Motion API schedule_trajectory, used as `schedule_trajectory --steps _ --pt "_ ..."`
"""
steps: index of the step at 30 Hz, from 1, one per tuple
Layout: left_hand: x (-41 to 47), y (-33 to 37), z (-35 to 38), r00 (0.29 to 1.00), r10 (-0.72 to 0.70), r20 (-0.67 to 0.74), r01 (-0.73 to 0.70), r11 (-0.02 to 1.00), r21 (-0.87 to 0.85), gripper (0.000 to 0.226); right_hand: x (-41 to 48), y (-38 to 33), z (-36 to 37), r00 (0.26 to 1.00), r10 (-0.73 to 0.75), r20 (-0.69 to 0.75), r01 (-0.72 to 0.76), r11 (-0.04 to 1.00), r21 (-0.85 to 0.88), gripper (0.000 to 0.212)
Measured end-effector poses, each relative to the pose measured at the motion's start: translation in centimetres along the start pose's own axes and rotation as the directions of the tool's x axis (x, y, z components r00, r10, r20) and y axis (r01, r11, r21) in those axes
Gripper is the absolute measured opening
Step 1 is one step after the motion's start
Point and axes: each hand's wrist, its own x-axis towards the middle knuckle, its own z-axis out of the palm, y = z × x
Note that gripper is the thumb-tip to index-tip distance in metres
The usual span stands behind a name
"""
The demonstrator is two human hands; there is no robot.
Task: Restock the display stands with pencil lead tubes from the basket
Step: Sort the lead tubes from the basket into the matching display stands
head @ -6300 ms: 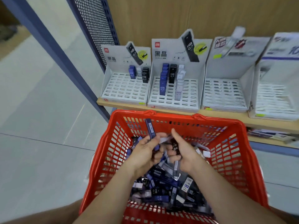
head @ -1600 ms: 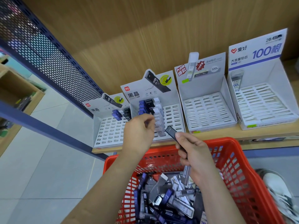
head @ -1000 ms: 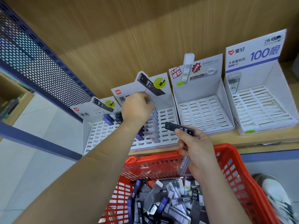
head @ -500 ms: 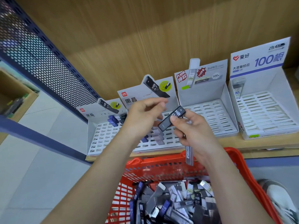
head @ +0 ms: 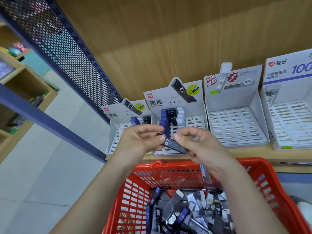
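Observation:
Both hands meet in front of the second display stand. A black lead tube marked 0.7 lies between them. My left hand pinches its upper end and my right hand grips its lower end. A clear grey tube also hangs down from my right hand's lower fingers. Below, the red basket holds several black, blue and clear tubes. The second stand carries rows of blue, black and white tubes; the left stand has a few.
Two more white stands stand to the right on the wooden shelf, their slots without tubes. A perforated blue metal panel and a slanting blue bar frame the shelf's left side. Grey floor tiles lie at the left.
The black tube has tipped from pointing up-right to lying between both hands. My left hand has closed onto its upper end. Both hands sank a little towards the basket.

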Motion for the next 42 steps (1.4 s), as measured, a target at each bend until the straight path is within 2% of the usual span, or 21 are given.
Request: schedule_trajectory --steps 2,5,7,11,15,18,21,24,26,27,30,31,35,38,39,40,41,42 --pt "0.8 0.0 -2.0 0.99 0.02 -0.14 -0.022 1.0 -0.014 0.016 0.4 0.5 0.5 1.0 0.003 -0.015 -0.003 1.0 0.014 0.004" --pt "2.7 -0.5 -5.4 0.946 0.05 -0.32 -0.025 0.996 0.083 0.013 0.8 1.6 0.9 0.998 0.048 0.034 -0.054 0.979 0.196 0.03" --pt "4.1 -1.5 -6.8 0.924 0.078 -0.374 0.015 0.971 0.24 0.01 0.9 2.3 1.4 0.991 0.087 0.099 -0.113 0.948 0.297 0.036" --pt "6.7 -3.4 -7.3 0.907 0.189 -0.376 0.022 0.87 0.492 0.01 1.3 3.8 2.4 0.977 0.142 0.16 -0.19 0.921 0.341 0.038" --pt "8.8 -5.0 -6.6 0.918 0.278 -0.284 -0.048 0.786 0.617 0.017 1.6 4.9 2.8 0.975 0.126 0.181 -0.18 0.93 0.321 0.05" --pt "9.9 -6.0 -6.6 0.928 0.309 -0.206 -0.078 0.704 0.706 0.017 1.5 5.5 2.9 0.97 0.114 0.215 -0.194 0.897 0.398 0.054" --pt "10.4 -6.4 -6.8 0.927 0.37 -0.071 -0.151 0.538 0.83 0.019 1.5 5.6 3.1 0.963 0.115 0.242 -0.222 0.848 0.481 0.052" --pt "10.5 -6.3 -6.7 0.879 0.445 0.171 -0.319 0.284 0.904 0.021 1.5 5.6 3.4 0.962 0.13 0.239 -0.241 0.818 0.522 0.051" --pt "10.8 -6.2 -6.5 0.866 0.441 0.237 -0.354 0.205 0.912 0.03 1.4 5.4 3.6 0.96 0.144 0.241 -0.246 0.844 0.477 0.039" --pt "10.8 -6.1 -6.3 0.875 0.433 0.214 -0.334 0.221 0.916 0.032 1.3 5.3 3.8 0.96 0.147 0.237 -0.242 0.863 0.443 0.032" --pt "11.0 -6.1 -5.7 0.907 0.419 0.037 -0.222 0.403 0.888 0.024 1.2 5.3 4.0 0.965 0.161 0.207 -0.235 0.882 0.408 0.025" --pt "11.0 -6.3 -5.6 0.913 0.409 0.009 -0.198 0.424 0.884 0.021 1.2 5.4 4.0 0.965 0.164 0.202 -0.236 0.881 0.41 0.024" --pt "11.1 -7.2 -5.4 0.909 0.417 0.008 -0.215 0.452 0.866 0.017 1.1 5.5 4.2 0.966 0.165 0.198 -0.236 0.876 0.421 0.022" --pt "10.8 -7.3 -5.3 0.899 0.437 0.025 -0.223 0.407 0.886 0.02 1.2 5.4 4.0 0.972 0.141 0.187 -0.211 0.873 0.44 0.032" --pt "10.4 -7.2 -5.2 0.899 0.437 -0.003 -0.203 0.425 0.882 0.022 1.2 5.3 4.0 0.976 0.12 0.18 -0.189 0.879 0.437 0.037" --pt "9.6 -6.9 -5.0 0.906 0.419 -0.053 -0.168 0.473 0.865 0.021 1.2 5.2 4.0 0.981 0.098 0.167 -0.162 0.888 0.43 0.04" --pt "8.6 -6.4 -4.8 0.927 0.359 -0.105 -0.13 0.571 0.81 0.018 1.2 5.1 4.0 0.987 0.077 0.143 -0.131 0.899 0.419 0.041" --pt "7.3 -5.8 -4.6 0.964 0.232 -0.13 -0.08 0.721 0.688 0.012 1.2 4.9 4.1 0.993 0.058 0.107 -0.097 0.909 0.406 0.04"
